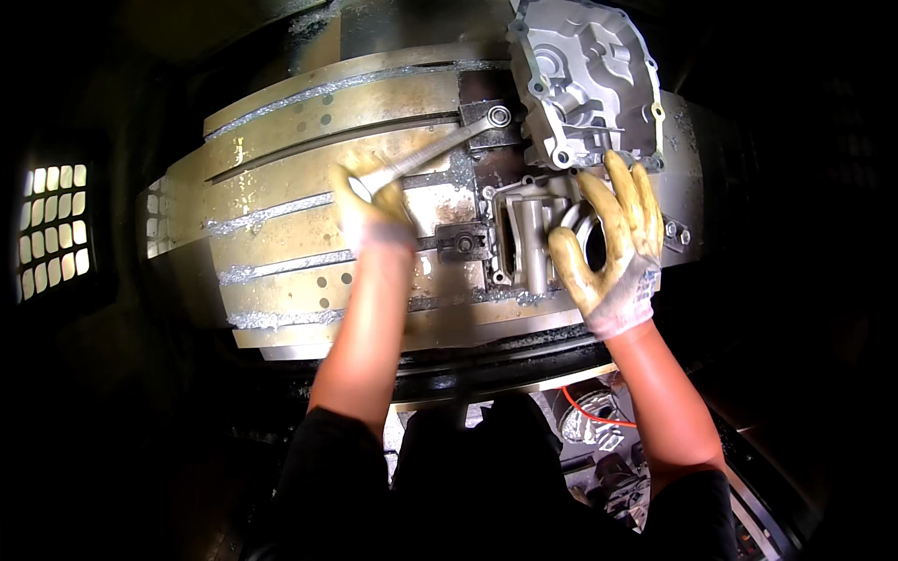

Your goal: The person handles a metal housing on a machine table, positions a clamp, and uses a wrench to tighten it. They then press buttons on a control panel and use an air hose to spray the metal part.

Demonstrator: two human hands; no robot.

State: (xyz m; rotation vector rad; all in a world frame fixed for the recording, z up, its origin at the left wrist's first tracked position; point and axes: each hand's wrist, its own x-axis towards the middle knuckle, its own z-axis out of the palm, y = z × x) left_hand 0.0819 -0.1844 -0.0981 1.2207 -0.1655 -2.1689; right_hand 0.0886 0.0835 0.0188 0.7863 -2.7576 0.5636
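My left hand [367, 208], in a yellow-coated work glove and smeared by motion, grips the handle of a ratchet wrench [432, 150]. The ring-shaped head of this wrench lies over a dark clamp block [485, 138]. My right hand [613, 238], gloved alike, rests with its fingers spread on a metal casting [531, 245] that has a round bore. Its fingertips reach the lower edge of a larger silvery cast housing [594, 70] just beyond. Another dark clamp [460, 242] with a bolt meets the left side of the nearer casting.
Under everything lies a slotted machine table [271, 178], with metal chips along its grooves. A bolted fitting [678, 234] sits right of the castings. Below the table's front edge are a bucket-like container [582, 423] and a red hose [585, 411]. A lit grid window [54, 220] shows far left.
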